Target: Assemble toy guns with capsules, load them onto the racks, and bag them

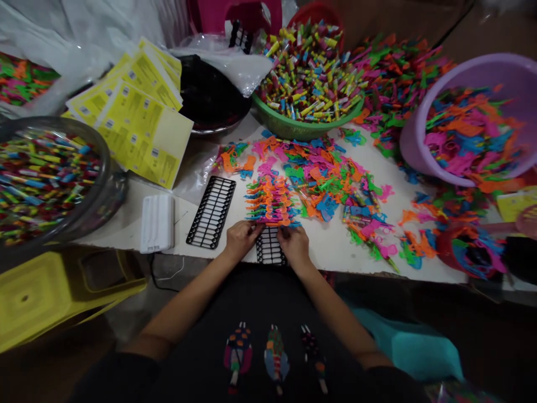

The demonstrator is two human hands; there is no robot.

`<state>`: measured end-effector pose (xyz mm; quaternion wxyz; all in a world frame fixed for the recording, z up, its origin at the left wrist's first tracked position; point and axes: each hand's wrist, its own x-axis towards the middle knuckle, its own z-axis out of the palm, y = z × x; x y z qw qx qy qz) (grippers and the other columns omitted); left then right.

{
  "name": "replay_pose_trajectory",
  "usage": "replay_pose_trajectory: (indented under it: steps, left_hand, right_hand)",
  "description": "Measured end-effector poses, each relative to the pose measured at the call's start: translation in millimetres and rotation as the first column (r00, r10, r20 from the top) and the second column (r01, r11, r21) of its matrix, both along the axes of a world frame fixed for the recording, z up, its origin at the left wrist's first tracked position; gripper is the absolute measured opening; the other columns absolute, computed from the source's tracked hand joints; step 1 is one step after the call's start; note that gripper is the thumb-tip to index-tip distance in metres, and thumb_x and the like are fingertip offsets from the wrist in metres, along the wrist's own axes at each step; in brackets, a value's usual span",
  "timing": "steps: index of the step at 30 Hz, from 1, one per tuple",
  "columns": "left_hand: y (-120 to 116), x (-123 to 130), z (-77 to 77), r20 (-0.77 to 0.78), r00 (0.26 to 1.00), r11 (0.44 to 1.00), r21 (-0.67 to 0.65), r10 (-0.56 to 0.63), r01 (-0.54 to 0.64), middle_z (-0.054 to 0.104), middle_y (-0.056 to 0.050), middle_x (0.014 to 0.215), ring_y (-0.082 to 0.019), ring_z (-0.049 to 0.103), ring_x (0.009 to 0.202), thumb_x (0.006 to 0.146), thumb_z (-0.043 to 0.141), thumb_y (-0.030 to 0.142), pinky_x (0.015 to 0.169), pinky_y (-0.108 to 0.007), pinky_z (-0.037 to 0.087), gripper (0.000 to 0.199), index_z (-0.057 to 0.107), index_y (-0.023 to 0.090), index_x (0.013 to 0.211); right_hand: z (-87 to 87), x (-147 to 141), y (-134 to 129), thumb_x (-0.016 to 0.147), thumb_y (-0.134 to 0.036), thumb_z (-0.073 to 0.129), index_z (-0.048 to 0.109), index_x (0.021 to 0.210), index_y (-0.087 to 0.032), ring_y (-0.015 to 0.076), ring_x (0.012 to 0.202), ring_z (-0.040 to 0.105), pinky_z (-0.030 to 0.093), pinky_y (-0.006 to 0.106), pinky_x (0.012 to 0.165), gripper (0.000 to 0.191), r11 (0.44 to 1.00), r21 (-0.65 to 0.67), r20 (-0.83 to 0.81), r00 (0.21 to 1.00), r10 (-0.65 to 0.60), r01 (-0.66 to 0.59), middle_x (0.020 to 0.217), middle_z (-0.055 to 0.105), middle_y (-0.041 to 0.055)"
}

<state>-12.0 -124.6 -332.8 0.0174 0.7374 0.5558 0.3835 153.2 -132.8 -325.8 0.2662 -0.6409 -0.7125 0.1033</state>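
Note:
A black slotted rack (271,246) lies at the table's front edge, its far part covered by rows of small colourful plastic toys (272,201). At the near left end of the rows, my left hand (241,239) has its fingers closed; what they pinch is too small to name. My right hand (295,243) is closed at the near right end, beside the rack, and its fingertips are partly hidden by the toys. A second black rack (211,212) without toys lies to the left. Loose toys (319,173) are heaped behind and right of the rows.
A white box (157,224) and yellow printed sheets (142,129) are on the left, near a large tub (107,168). A green basin (302,131) of small tubes stands behind, a purple tub (413,129) at right. A red bowl (447,246) sits near the right front.

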Motion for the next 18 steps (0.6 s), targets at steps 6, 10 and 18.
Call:
replay_pose_trajectory:
  steps: [6,10,18]
  left_hand:
    - [1,-9,10.7,-0.045,0.999,0.998,-0.056,0.008,-0.01,0.062,-0.003,0.053,-0.013,0.057,0.05,0.077,0.053,0.042,0.05,-0.022,0.039,0.031,0.065,0.015,0.069]
    - [-5,-26,27.2,-0.049,0.999,0.995,-0.095,0.0,-0.005,0.066,-0.003,0.061,-0.014,0.059,0.053,0.074,0.056,0.042,0.049,-0.023,0.041,0.027,0.066,0.018,0.07]
    - [-25,9,63.6,0.345,0.903,0.828,-0.404,-0.256,0.389,0.068,0.002,0.064,-0.01,0.06,0.053,0.073,0.058,0.03,0.046,-0.017,0.044,0.013,0.066,0.02,0.074]
  right_hand:
    - [12.6,29,8,0.077,-0.03,0.047,0.065,0.079,-0.02,0.0152,0.068,0.056,0.046,0.028,0.064,0.02,0.993,-0.087,-0.154,0.986,0.063,-0.077,0.074,0.063,0.0042]
    - [33.1,122,8,0.077,-0.036,0.047,0.063,0.09,-0.015,0.0175,0.074,0.056,0.046,0.032,0.067,0.029,0.946,0.071,-0.149,0.941,-0.305,0.317,0.085,0.063,0.0091]
    - [-0.2,219,-31,0.067,-0.044,0.056,0.063,0.092,-0.009,0.0262,0.087,0.052,0.038,0.044,0.08,0.044,0.853,0.137,0.152,0.84,-0.521,0.504,0.087,0.062,0.0156]
